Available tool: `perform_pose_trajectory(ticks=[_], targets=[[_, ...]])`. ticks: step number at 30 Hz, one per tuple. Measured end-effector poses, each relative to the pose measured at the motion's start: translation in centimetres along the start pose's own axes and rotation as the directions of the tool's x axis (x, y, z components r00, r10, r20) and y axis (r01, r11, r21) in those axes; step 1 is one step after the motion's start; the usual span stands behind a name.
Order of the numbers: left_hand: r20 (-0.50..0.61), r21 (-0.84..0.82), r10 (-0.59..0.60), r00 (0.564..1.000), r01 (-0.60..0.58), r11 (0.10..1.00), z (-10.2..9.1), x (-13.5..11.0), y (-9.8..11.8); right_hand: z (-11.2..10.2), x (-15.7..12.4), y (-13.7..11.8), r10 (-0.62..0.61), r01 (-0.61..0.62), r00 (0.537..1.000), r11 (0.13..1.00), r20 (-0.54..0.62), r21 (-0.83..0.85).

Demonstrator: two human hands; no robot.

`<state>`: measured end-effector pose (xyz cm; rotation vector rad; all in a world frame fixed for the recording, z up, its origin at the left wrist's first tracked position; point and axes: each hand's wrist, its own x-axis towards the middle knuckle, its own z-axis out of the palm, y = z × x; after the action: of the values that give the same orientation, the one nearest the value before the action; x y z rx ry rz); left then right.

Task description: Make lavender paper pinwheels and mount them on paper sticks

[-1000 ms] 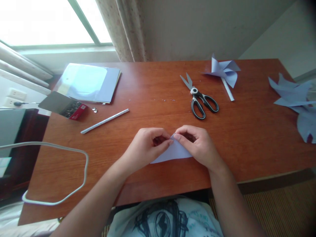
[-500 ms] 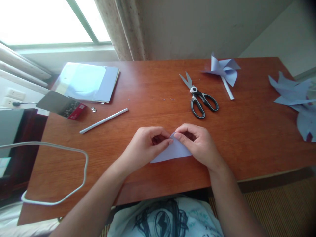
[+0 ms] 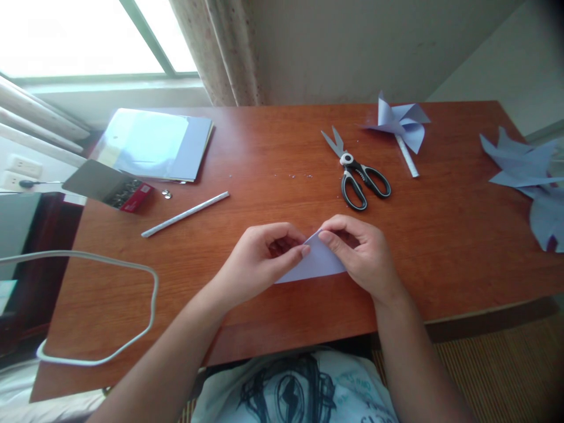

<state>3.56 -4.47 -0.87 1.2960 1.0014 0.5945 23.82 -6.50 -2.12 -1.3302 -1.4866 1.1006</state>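
Note:
A light blue sheet of paper point(image 3: 315, 264), folded into a triangle, rests on the brown wooden table point(image 3: 264, 147) near its front edge. My left hand point(image 3: 259, 255) pinches the paper's left side near the top point, fingers closed. My right hand point(image 3: 359, 252) pinches its right side, thumb on the upper face. Both hands meet at the triangle's tip.
Black-handled scissors point(image 3: 359, 176) lie beyond my hands. A blue paper pinwheel on a white stick point(image 3: 400, 126) sits behind them. A white rolled stick point(image 3: 185, 214), an open box of pins point(image 3: 118, 191) and a stack of paper point(image 3: 154, 144) lie at left. Blue paper offcuts point(image 3: 529, 176) are at right. A white cable point(image 3: 132, 294) loops over the left edge.
Both hands and the folded paper have shifted slightly away from me and tilted the paper's tip up a little. Nothing else on the table moved.

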Motion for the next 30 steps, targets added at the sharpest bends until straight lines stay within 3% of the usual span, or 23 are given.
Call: perform_pose_trajectory(ticks=[8, 16, 25, 30], targets=[[0.023, 0.043, 0.049, 0.999, -0.05, 0.998, 0.0, -0.2, 0.7, -0.1, 0.0, -0.1, -0.033, 0.033, 0.998, 0.999, -0.052, 0.003], [-0.049, 0.02, 0.079, 0.996, -0.078, 0.997, 0.0, -0.2, 1.3, 0.0, -0.1, -0.5, -0.086, 0.087, 0.986, 0.996, -0.141, 0.0], [-0.082, 0.193, 0.165, 0.983, -0.146, 0.97, 0.0, -0.1, 0.8, 0.1, -0.1, -0.4, -0.064, 0.06, 0.993, 0.997, -0.099, -0.047], [-0.044, 0.229, 0.183, 0.982, -0.169, 0.959, 0.2, 0.0, 0.6, 0.3, -0.1, -0.4, -0.071, 0.071, 0.997, 0.996, -0.006, -0.047]])
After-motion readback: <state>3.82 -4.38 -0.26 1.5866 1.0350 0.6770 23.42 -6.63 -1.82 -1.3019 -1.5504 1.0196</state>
